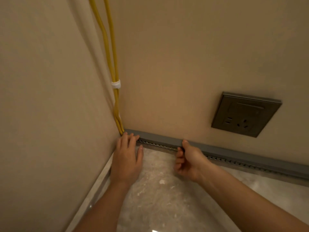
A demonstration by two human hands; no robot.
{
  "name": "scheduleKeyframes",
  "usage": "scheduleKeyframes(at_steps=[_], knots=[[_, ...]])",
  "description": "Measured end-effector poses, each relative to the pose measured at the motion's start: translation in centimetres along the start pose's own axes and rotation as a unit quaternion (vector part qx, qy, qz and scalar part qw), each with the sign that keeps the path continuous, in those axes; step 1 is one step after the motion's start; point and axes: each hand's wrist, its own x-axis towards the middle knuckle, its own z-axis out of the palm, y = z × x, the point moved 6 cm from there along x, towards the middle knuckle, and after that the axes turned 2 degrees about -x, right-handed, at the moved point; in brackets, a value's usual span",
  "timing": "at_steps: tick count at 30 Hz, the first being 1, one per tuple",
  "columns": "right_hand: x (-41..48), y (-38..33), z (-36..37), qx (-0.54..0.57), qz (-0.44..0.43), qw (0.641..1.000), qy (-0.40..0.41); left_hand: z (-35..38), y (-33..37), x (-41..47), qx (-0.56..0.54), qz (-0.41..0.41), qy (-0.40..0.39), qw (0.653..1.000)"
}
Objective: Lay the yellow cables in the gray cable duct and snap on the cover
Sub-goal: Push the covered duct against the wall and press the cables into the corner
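Two yellow cables (pixel 111 56) run down the room corner, bound by a white tie (pixel 116 84), and vanish into the left end of the gray cable duct (pixel 225 156) at the foot of the right wall. A smooth gray cover (pixel 160 138) lies along the top of the duct; slotted holes show below it. My left hand (pixel 127 158) lies flat with spread fingers, its fingertips pressing on the duct's left end by the corner. My right hand (pixel 187 158) pinches the duct farther right, thumb on the cover, fingers curled under its front.
A dark wall socket plate (pixel 245 114) sits on the right wall above the duct. The left wall (pixel 50 97) meets the right wall at the corner. Below is a glossy marbled floor (pixel 167 198) with a pale skirting strip along the left wall.
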Motion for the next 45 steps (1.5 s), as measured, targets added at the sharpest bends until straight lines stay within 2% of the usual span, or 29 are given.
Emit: scheduleKeyframes(at_steps=[4,7,10,12,14,15,16,18,20,21,22,25,27,31,36,41,45], knots=[[-0.2,0.2,-0.3,-0.018,0.005,1.0,-0.008,-0.3,0.4,0.1,0.002,0.016,0.021,1.0],[-0.2,0.2,-0.1,0.034,0.02,0.999,-0.012,-0.6,0.5,0.1,0.019,0.029,0.027,0.999],[0.0,0.1,0.3,0.068,0.014,0.998,-0.011,-0.2,0.1,0.4,0.022,0.007,0.003,1.0],[0.0,0.1,0.3,0.073,0.004,0.997,-0.004,0.6,0.4,0.7,-0.014,-0.055,-0.03,0.998],[0.0,0.1,0.4,0.075,-0.001,0.997,-0.001,1.4,0.9,1.1,-0.08,-0.194,-0.052,0.976],[0.0,0.0,0.5,0.075,-0.003,0.997,0.004,1.9,1.1,1.1,-0.131,-0.285,-0.059,0.948],[0.0,0.1,0.5,0.075,-0.007,0.997,0.01,2.6,1.3,1.1,-0.2,-0.376,-0.061,0.903],[0.3,0.0,0.6,0.073,-0.014,0.997,0.018,4.2,2.0,0.8,-0.363,-0.506,-0.052,0.781],[0.5,-0.2,0.5,0.082,-0.022,0.996,0.022,5.6,3.4,0.5,-0.487,-0.556,-0.087,0.668],[0.6,-0.3,0.5,0.086,-0.022,0.996,0.022,5.9,3.7,0.3,-0.507,-0.562,-0.102,0.645],[0.7,-0.4,0.5,0.089,-0.024,0.995,0.025,6.1,3.8,0.3,-0.505,-0.558,-0.114,0.648],[1.0,-0.5,0.4,0.085,-0.04,0.995,0.047,5.8,3.4,0.4,-0.437,-0.529,-0.146,0.713],[1.3,-0.4,0.6,0.072,-0.054,0.994,0.065,5.8,3.6,0.5,-0.414,-0.517,-0.174,0.729],[1.9,-0.2,0.5,0.035,-0.066,0.993,0.09,6.0,4.2,0.8,-0.387,-0.52,-0.187,0.738],[1.6,-0.1,0.3,0.04,-0.051,0.997,0.05,6.0,4.5,0.9,-0.378,-0.527,-0.207,0.732],[0.4,0.4,-0.8,0.086,-0.032,0.996,-0.004,6.1,4.8,1.1,-0.364,-0.514,-0.213,0.747],[-0.7,0.1,-4.1,0.071,-0.022,0.997,0.008,6.2,4.9,1.5,-0.38,-0.477,-0.227,0.759]])
